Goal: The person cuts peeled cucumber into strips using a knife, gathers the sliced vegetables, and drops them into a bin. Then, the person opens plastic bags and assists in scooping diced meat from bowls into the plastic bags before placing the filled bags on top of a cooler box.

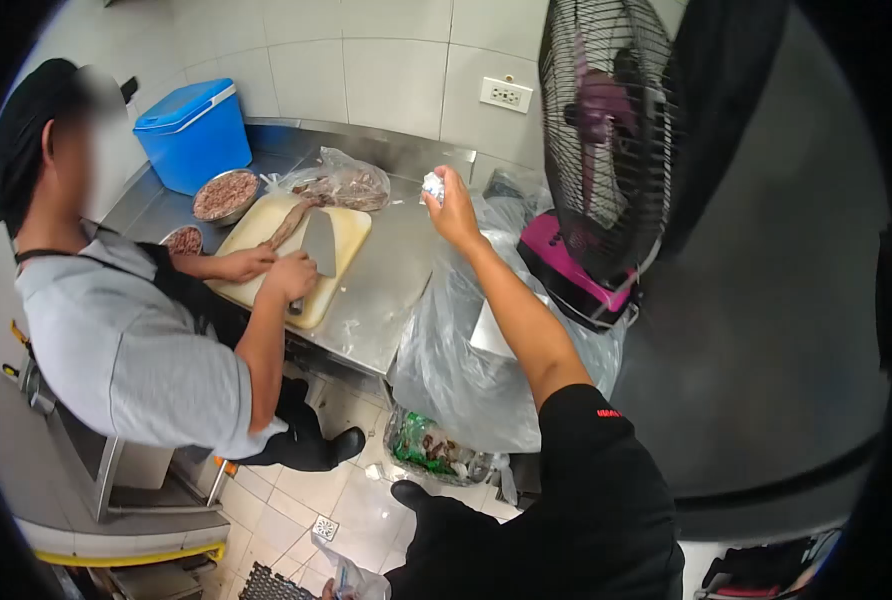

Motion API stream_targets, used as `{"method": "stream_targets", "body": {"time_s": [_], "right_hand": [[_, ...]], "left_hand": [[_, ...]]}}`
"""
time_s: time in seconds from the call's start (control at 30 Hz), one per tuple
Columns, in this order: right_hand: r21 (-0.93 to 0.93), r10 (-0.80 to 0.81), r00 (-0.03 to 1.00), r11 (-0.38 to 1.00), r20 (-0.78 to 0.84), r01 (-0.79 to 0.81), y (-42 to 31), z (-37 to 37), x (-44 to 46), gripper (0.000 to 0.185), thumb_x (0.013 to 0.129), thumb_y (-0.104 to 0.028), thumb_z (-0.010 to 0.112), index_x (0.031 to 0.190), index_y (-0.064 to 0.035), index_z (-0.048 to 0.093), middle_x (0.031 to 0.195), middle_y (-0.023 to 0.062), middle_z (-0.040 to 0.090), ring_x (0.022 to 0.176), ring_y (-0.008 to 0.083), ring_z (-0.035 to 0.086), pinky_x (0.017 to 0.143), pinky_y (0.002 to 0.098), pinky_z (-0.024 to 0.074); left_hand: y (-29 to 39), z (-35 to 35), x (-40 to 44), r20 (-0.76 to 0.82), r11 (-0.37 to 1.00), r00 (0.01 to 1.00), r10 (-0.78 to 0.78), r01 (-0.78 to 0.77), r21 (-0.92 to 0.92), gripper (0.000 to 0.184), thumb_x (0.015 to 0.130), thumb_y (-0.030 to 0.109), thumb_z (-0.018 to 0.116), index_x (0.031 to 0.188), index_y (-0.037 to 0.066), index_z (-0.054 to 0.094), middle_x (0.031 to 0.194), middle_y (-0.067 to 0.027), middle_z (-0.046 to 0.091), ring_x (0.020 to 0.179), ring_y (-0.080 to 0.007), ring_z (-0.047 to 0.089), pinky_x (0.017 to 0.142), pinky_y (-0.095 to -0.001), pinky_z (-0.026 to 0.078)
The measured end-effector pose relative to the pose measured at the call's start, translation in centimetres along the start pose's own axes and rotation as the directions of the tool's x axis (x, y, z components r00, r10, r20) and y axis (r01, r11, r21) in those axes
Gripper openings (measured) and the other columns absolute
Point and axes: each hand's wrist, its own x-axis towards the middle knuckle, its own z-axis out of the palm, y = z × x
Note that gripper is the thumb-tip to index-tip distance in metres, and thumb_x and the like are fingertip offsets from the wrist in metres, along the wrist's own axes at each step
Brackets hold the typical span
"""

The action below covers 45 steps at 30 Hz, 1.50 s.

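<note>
My right hand (453, 212) is raised at the end of my outstretched arm, over the counter's right end. Its fingers are closed round a crumpled white wad (433, 186) with bluish marks; I cannot tell what it is made of. Below that hand hangs a large clear plastic sheet or bag (456, 350). Only part of my left hand (331, 591) shows at the bottom edge, by a clear plastic bag (354, 578) that it appears to grip.
A co-worker (146, 340) cuts meat with a cleaver (319, 243) on a cutting board (351, 235). Near them are a bowl of minced meat (226, 195), a bagged portion (351, 180) and a blue cooler (196, 140). A fan (606, 130) stands right; a bin (431, 445) holds rubbish below.
</note>
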Motion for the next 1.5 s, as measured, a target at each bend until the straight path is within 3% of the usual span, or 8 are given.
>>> {"method": "stream_targets", "body": {"time_s": [0.47,0.53,0.6,0.73,0.83,0.93,1.13,1.5], "right_hand": [[-0.368,0.421,0.906,0.849,0.037,-0.379,18.5,3.1,2.9,0.041,0.080,-0.017,0.068,0.116,-0.0042,0.051,0.113,0.0231,0.061,0.105,0.0406,0.058,0.087,0.0446,0.0471],[-0.720,0.677,0.686,0.614,0.267,-0.325,19.1,4.1,2.3,0.038,0.081,-0.019,0.065,0.116,-0.0053,0.056,0.118,0.0222,0.060,0.109,0.0387,0.058,0.089,0.0437,0.0481],[-0.801,0.694,0.617,0.575,0.371,-0.165,19.4,4.9,2.0,0.039,0.082,-0.023,0.063,0.117,-0.0070,0.058,0.120,0.0211,0.060,0.110,0.0370,0.059,0.090,0.0442,0.0479],[-0.840,0.730,0.419,0.492,0.540,0.228,18.8,7.5,1.8,0.049,0.081,-0.036,0.062,0.123,-0.0094,0.059,0.126,0.0185,0.059,0.117,0.0318,0.057,0.093,0.0469,0.0464],[-0.782,0.732,0.297,0.615,0.613,0.100,17.1,8.0,2.6,0.058,0.082,-0.045,0.062,0.125,-0.0059,0.058,0.128,0.0187,0.057,0.121,0.0330,0.053,0.098,0.0474,0.0430],[-0.757,0.727,0.401,0.644,0.558,-0.114,21.1,9.6,2.6,0.069,0.085,-0.059,0.055,0.126,-0.0040,0.057,0.131,0.0193,0.055,0.124,0.0352,0.050,0.102,0.0458,0.0394],[-0.716,0.731,0.320,0.672,0.603,-0.188,17.9,7.9,7.2,0.097,0.083,-0.080,0.025,0.131,-0.0003,0.052,0.137,0.0223,0.048,0.128,0.0385,0.045,0.108,0.0434,0.0339],[-0.600,0.704,0.497,0.703,0.508,-0.383,16.8,8.0,7.1,0.087,0.093,-0.067,0.006,0.134,-0.0026,0.049,0.137,0.0283,0.043,0.132,0.0425,0.036,0.111,0.0482,0.0264]], "left_hand": [[5.8,-0.9,9.8,0.137,0.993,0.991,0.012,0.005,-0.119,0.049,0.092,0.017,0.051,0.137,0.002,0.041,0.122,-0.0276,0.056,0.110,-0.0408,0.056,0.094,-0.0455,0.044],[6.4,-1.6,10.0,0.147,0.992,0.989,-0.018,0.036,-0.121,0.049,0.092,0.019,0.051,0.138,0.002,0.041,0.123,-0.0275,0.056,0.111,-0.0402,0.055,0.094,-0.0454,0.044],[8.4,-2.4,10.0,0.247,0.958,0.927,-0.283,0.286,0.027,0.050,0.092,0.019,0.051,0.138,0.004,0.041,0.125,-0.0266,0.055,0.113,-0.0404,0.054,0.095,-0.0457,0.044],[6.8,-2.4,9.3,0.180,0.960,0.960,-0.216,0.176,0.216,0.050,0.091,0.021,0.052,0.139,0.008,0.042,0.126,-0.0258,0.053,0.115,-0.0412,0.052,0.096,-0.0469,0.043],[6.4,-2.4,9.5,0.173,0.973,0.961,-0.214,0.194,0.128,0.050,0.092,0.026,0.052,0.139,0.012,0.042,0.127,-0.0253,0.053,0.116,-0.0425,0.051,0.097,-0.0485,0.041],[5.7,-2.1,9.6,0.146,0.993,0.983,-0.115,0.112,0.033,0.049,0.093,0.029,0.050,0.139,0.014,0.043,0.126,-0.0253,0.053,0.115,-0.0423,0.051,0.097,-0.0489,0.041],[4.2,-1.6,10.7,0.196,0.982,0.963,-0.184,0.174,0.067,0.047,0.095,0.027,0.048,0.140,0.015,0.042,0.127,-0.0246,0.053,0.115,-0.0414,0.051,0.097,-0.0482,0.042],[4.2,-1.9,11.6,0.244,0.978,0.947,-0.208,0.204,0.040,0.046,0.095,0.021,0.047,0.140,0.012,0.040,0.126,-0.0241,0.054,0.109,-0.0393,0.055,0.093,-0.0473,0.043]]}}
